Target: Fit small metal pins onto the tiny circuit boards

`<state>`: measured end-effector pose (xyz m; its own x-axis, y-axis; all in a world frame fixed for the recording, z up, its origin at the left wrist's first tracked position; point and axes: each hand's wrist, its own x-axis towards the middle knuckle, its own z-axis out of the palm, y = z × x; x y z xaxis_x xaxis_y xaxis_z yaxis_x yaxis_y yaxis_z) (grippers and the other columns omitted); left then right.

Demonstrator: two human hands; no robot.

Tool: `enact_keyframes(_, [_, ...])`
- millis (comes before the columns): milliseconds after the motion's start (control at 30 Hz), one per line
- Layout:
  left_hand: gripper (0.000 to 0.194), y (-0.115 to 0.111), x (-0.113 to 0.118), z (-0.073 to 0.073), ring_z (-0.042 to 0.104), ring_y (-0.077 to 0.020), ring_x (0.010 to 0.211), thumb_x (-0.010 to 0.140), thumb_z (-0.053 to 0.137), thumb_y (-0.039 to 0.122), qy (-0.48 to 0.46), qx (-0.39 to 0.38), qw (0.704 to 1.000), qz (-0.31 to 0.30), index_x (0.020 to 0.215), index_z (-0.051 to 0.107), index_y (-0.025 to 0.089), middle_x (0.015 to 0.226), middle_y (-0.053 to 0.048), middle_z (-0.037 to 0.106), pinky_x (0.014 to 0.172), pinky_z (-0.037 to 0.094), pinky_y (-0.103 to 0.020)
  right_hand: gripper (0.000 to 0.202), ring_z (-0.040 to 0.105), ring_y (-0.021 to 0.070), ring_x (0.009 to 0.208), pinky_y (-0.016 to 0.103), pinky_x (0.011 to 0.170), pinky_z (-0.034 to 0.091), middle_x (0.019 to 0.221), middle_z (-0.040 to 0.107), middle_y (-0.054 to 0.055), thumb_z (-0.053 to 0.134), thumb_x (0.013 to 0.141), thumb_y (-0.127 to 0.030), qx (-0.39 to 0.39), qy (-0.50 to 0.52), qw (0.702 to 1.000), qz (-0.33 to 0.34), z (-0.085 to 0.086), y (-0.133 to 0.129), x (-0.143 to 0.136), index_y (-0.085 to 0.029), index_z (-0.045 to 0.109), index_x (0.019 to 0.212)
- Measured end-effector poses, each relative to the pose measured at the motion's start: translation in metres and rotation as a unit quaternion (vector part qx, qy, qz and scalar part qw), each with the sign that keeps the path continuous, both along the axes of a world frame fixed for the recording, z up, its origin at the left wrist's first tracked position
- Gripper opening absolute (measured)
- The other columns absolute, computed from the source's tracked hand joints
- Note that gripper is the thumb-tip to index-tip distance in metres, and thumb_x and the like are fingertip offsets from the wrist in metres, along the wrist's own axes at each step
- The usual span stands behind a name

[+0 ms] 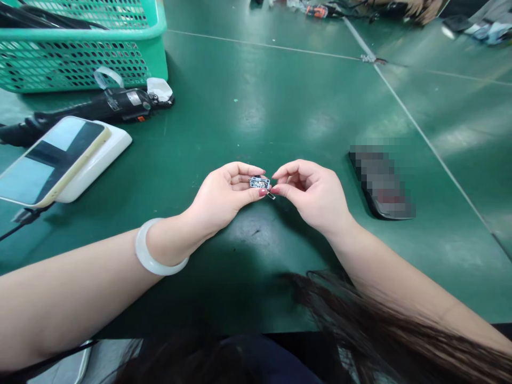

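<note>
Between thumb and fingers, my left hand (228, 194) holds a small grey-blue part (259, 183) with metal bits showing on its face. A thin metal loop (271, 196) sticks out at the part's lower right. My right hand (314, 193) is just to the right, its thumb and index fingertips close together beside the part. Whatever lies between those fingertips is too small to make out. Both hands are above the green table (256, 122).
A green basket (80, 58) with dark items stands at the upper left. In front of it lie a black tool (116, 105) and a phone (52, 160) on a white block (96, 162). A dark, pixelated object (382, 184) lies right. Another person's hand (420, 9) shows at the far edge.
</note>
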<state>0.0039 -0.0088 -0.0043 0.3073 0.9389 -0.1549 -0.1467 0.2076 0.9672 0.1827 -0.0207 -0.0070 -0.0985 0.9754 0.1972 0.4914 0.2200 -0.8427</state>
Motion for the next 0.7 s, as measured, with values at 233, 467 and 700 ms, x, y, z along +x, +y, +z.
enact_keyframes(233, [0.038, 0.0006, 0.0009, -0.0011, 0.069, -0.0150, 0.085, 0.069, 0.075, 0.012, 0.028, 0.008, 0.999, 0.018, 0.105, 0.063, 0.015, 0.088, -0.004, 0.072, 0.092, 0.052, -0.035, 0.003, 0.055, 0.0151, 0.070, 0.029, 0.065, 0.042, 0.078, 0.065, 0.001, 0.067, 0.078, -0.023, 0.013, -0.248, 0.968, 0.027, -0.0003, 0.0024, 0.0041, -0.021, 0.070, 0.079])
enact_keyframes(467, [0.030, -0.0004, 0.0017, -0.0004, 0.068, -0.0142, 0.079, 0.071, 0.073, 0.013, 0.050, 0.027, 0.998, 0.028, 0.099, 0.064, 0.015, 0.084, -0.003, 0.070, 0.086, 0.054, -0.034, 0.009, 0.060, 0.0180, 0.077, 0.032, 0.068, 0.044, 0.083, 0.068, 0.003, 0.062, 0.082, -0.021, 0.021, -0.309, 0.950, 0.034, 0.0038, -0.0001, 0.0037, -0.021, 0.071, 0.081])
enact_keyframes(700, [0.025, -0.0004, 0.0010, -0.0020, 0.067, -0.0137, 0.077, 0.073, 0.070, 0.012, 0.067, 0.028, 0.997, 0.024, 0.097, 0.063, 0.015, 0.083, -0.003, 0.069, 0.082, 0.054, -0.032, 0.019, 0.061, 0.0206, 0.082, 0.033, 0.069, 0.043, 0.083, 0.069, 0.004, 0.054, 0.087, -0.018, 0.039, -0.365, 0.929, 0.040, 0.0057, -0.0007, 0.0032, -0.019, 0.071, 0.078])
